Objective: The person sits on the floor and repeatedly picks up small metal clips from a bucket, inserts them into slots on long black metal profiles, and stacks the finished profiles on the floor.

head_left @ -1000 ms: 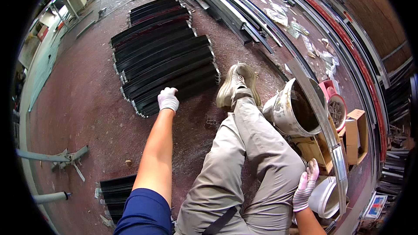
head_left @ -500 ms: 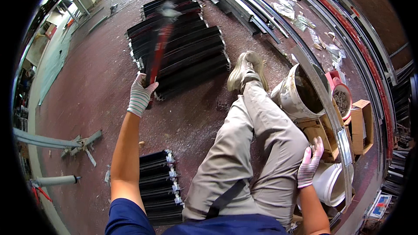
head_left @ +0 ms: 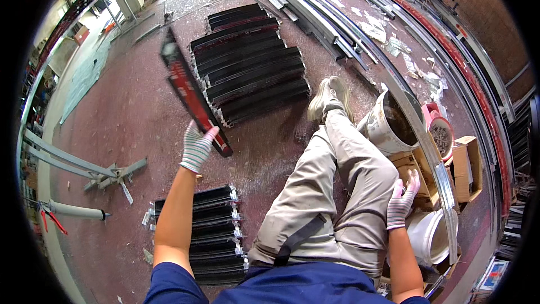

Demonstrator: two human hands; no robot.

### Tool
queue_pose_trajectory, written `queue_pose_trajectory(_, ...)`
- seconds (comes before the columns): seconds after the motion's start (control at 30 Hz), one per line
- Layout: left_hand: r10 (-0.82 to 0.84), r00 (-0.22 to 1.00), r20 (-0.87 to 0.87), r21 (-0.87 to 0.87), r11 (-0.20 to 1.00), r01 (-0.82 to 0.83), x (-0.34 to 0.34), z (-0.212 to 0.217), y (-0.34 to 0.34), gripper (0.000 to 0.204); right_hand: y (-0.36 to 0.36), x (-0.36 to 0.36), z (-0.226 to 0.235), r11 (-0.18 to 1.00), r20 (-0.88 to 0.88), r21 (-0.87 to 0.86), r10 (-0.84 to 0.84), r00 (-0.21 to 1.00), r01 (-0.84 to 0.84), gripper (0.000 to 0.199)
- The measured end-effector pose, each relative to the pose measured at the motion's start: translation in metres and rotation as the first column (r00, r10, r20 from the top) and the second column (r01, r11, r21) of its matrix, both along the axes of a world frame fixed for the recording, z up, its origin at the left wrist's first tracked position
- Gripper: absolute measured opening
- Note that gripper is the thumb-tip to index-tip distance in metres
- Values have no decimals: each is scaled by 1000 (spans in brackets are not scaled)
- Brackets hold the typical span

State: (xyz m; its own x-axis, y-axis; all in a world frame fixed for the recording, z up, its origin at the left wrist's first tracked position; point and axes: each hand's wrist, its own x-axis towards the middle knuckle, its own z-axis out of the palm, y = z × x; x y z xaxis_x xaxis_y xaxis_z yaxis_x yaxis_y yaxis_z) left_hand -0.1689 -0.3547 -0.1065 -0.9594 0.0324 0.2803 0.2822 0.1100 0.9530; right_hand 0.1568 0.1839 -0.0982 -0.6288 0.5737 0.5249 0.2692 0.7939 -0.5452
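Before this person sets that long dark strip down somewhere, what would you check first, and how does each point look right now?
1. Left hand grips the long dark strip near its lower end: ok.
2. Strip lifted off the far stack of dark strips: ok.
3. Right hand free, resting on the knee: ok.
4. Near stack of strips lies tidy: ok.
5. Bucket close beside the shoe: not ok.
6. Strip's weight: cannot tell.
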Motion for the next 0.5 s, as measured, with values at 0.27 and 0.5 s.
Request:
queue_pose_trajectory(0.27, -264, 813, -518, -535, 842, -68, 91, 56, 136, 19, -25, -5, 28, 979, -99, -186, 67, 993, -85, 52)
queue_pose_trajectory(0.5, -633, 644, -430, -796, 602, 61, 172, 61, 226, 8, -64, 0, 68, 247, -226, -937, 106, 968, -245, 81)
